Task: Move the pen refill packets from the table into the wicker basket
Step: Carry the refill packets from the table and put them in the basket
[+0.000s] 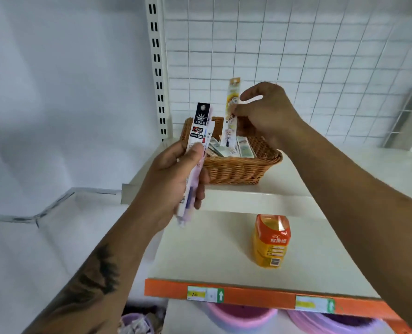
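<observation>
Holding: the left hand (173, 182) grips a small bundle of pen refill packets (195, 150) upright, thumb curled across their front, just in front of the wicker basket (238, 168).
Right hand: the right hand (262, 112) pinches one yellow-topped packet (231, 112) between thumb and fingers, standing it nearly upright with its lower end inside the basket.
Basket: it sits on a cream shelf (224, 249), at the back near a white wire grid panel (284, 56); more packets (233, 147) lie inside it.
Front packet: the front packet of the left bundle has a black top with white print.
Shelf: an orange and yellow bottle (271, 241) stands nearer the viewer; the shelf's front edge is orange with price labels (206, 294).
Below: pink and purple tubs (241, 318) show under the shelf.
</observation>
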Tool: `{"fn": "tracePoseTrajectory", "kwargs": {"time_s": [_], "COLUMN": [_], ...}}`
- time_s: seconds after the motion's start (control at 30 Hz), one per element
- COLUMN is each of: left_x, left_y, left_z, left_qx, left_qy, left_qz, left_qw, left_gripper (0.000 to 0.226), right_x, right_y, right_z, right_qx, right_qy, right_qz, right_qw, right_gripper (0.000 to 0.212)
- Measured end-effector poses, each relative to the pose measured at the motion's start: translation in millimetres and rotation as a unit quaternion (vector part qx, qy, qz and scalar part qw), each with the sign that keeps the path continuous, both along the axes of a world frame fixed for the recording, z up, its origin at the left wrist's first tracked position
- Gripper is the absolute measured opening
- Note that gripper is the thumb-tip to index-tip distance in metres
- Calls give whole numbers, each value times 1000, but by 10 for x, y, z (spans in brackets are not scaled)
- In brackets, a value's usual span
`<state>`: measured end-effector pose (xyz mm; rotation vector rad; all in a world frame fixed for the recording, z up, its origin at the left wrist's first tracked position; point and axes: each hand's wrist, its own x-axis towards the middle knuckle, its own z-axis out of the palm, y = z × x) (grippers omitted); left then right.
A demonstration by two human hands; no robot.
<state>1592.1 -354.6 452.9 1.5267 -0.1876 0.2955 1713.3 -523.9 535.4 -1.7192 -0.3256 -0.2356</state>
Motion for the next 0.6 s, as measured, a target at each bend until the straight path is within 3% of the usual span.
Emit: {"fn": "tracePoseTrajectory", "kwargs": {"time_s": [0.1, 0.2, 0.27, 0.33, 0.43, 0.53, 0.6], "left_x": [-25, -41, -41, -28, 1, 13, 27], "left_y": [54, 107, 139, 184, 224, 187, 132], "left_z": [-26, -38, -13, 30, 103, 177, 212], "left_qx": [-27, -48, -64, -84, -128, -154, -122], "left_qy": [22, 58, 83, 103, 109, 76, 33], "left_qz": [-13, -2, 6, 10, 18, 21, 27], "left_qw": [999, 997, 994, 991, 986, 985, 992], "left_gripper": [25, 30, 36, 50, 59, 45, 33], "right_x": [289, 445, 475, 431, 92, -475, -774], "right_y": [150, 284, 318, 313, 298, 352, 391], "right_z": [-84, -242, -285, -259, -107, 13, 1], "right_qx": [-226, -474, -530, -506, -359, -168, -109], "right_qy": [25, 19, -12, -40, -123, -203, -213], "right_qz": [-36, -66, -101, -118, -99, -56, -28], "right_qw": [973, 878, 842, 854, 920, 963, 971], "right_gripper": [20, 27, 22, 16, 10, 25, 33]}}
